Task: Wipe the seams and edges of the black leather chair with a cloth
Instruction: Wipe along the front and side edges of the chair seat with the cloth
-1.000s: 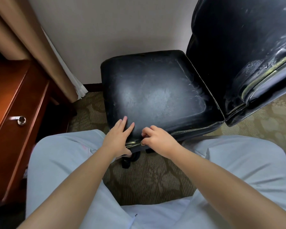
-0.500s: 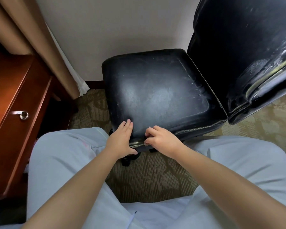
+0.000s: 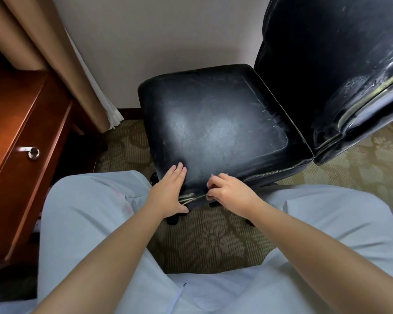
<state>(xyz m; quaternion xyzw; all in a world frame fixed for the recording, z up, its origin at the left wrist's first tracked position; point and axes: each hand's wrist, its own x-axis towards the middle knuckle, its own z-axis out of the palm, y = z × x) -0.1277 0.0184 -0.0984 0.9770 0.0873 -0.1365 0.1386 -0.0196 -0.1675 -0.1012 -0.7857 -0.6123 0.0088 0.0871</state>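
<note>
The black leather chair (image 3: 216, 132) is being faced from its near side, standing on the carpet (image 3: 204, 241) by the wall. Its seat edge is being pressed by the left hand (image 3: 168, 193), fingers (image 3: 178, 171) straight and together. The pale seam (image 3: 268, 174) is being pinched by the right hand (image 3: 230, 192), fingers curled. No cloth can be made out.
</note>
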